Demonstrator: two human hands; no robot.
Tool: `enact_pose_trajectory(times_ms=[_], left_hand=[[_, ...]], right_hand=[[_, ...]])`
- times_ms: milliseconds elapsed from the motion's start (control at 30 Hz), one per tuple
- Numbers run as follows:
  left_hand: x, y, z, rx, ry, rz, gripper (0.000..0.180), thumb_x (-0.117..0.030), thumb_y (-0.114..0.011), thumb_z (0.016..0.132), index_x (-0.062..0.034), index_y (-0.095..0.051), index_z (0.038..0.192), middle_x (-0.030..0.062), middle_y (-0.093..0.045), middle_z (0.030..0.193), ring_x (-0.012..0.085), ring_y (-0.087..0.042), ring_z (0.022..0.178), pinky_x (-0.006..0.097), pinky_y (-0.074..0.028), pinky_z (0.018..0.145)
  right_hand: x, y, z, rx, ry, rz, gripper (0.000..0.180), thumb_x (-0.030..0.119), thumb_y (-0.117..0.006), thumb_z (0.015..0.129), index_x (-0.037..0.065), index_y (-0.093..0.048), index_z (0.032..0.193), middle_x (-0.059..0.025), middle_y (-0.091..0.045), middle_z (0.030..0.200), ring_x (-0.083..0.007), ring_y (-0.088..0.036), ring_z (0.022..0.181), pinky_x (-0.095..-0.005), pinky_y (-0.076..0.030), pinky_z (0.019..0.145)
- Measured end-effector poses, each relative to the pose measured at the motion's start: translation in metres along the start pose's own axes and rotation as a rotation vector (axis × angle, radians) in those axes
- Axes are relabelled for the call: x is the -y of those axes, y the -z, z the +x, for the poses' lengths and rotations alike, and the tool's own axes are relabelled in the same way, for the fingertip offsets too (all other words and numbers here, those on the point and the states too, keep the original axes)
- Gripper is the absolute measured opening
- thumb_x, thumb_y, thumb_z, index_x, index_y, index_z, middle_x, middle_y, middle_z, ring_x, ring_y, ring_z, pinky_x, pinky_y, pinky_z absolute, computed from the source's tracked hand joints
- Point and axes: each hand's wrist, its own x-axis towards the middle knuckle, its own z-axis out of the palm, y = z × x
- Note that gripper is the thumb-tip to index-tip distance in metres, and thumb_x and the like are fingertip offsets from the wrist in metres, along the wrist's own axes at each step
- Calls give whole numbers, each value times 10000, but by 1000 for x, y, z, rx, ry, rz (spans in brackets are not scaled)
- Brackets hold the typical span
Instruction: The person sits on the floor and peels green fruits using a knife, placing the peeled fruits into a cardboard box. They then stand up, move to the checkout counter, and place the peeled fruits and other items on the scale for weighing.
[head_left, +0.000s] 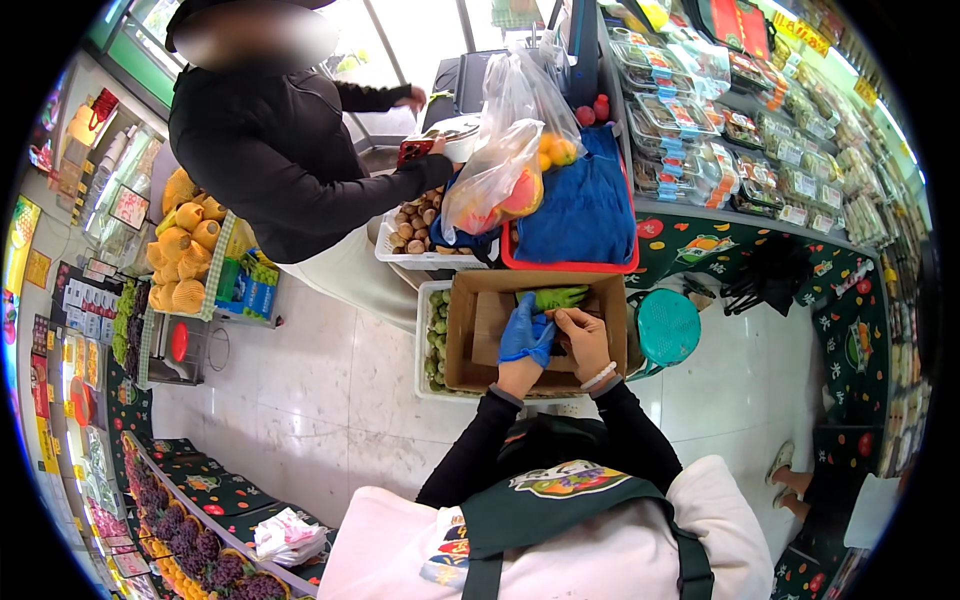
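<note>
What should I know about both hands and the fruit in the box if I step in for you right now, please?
Left hand: blue glove, inside the open cardboard box, on a dark item hard to make out.
Right hand: bare, fingers bent on that same item beside the left.
A green fruit in foam netting lies at the box's far edge, just past both hands.
A white crate of green fruit sits left of the box.
Done: one netted fruit lies in the box.
Left: judging by the crate, plenty of fruit still sits there.
</note>
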Motion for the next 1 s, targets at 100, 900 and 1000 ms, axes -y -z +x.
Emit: enact_pose_trajectory(times_ms=[100, 900, 1000], left_hand=[[1, -1, 7, 109, 178, -246, 519, -169, -648, 882, 18, -427, 1313, 75, -626, 980, 135, -588, 825, 277, -500, 741], [-25, -6, -8, 459, 615, -1068, 474, -387, -328, 1022, -108, -392, 1401, 28, -507, 1319, 151, -474, 1213, 314, -380, 1009], [-11, -25, -12, 464, 650, -1062, 488, -394, -310, 1026, -116, -367, 1423, 13, -483, 1343, 133, -459, 1221, 293, -366, 1009]], right_hand=[[-11, 13, 8, -34, -93, 168, 169, 175, -626, 914, 26, -698, 946, 21, -625, 727, -42, -522, 567, -192, -402, 497], [-27, 49, 27, -193, 187, -210, 134, 164, -671, 880, 31, -675, 867, 31, -597, 681, -37, -487, 550, -200, -400, 480], [-16, 45, 30, -287, 246, -270, 135, 145, -650, 893, 11, -664, 878, 16, -608, 718, -56, -520, 626, -201, -425, 573]])
